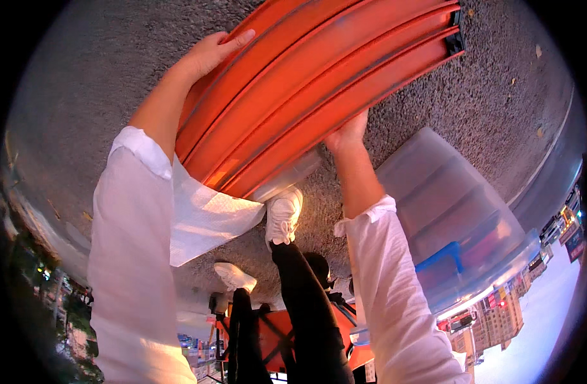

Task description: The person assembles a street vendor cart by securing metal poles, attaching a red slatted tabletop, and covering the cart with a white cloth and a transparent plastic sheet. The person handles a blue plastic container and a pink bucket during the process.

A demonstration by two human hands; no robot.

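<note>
My two hands carry a long orange slatted panel with dark grooves between its slats and black fittings at its right end. My left hand grips its upper left side, thumb on top and the other fingers hidden beneath. At the lower edge, my right hand holds the panel from below, its fingers out of sight under it. A white sheet or bag hangs below the panel's left end, close to my left forearm.
To the right of my right forearm stands a translucent plastic bin with a blue handle. My white shoes are on rough asphalt. An orange thing with a black frame stands at the bottom, around my legs.
</note>
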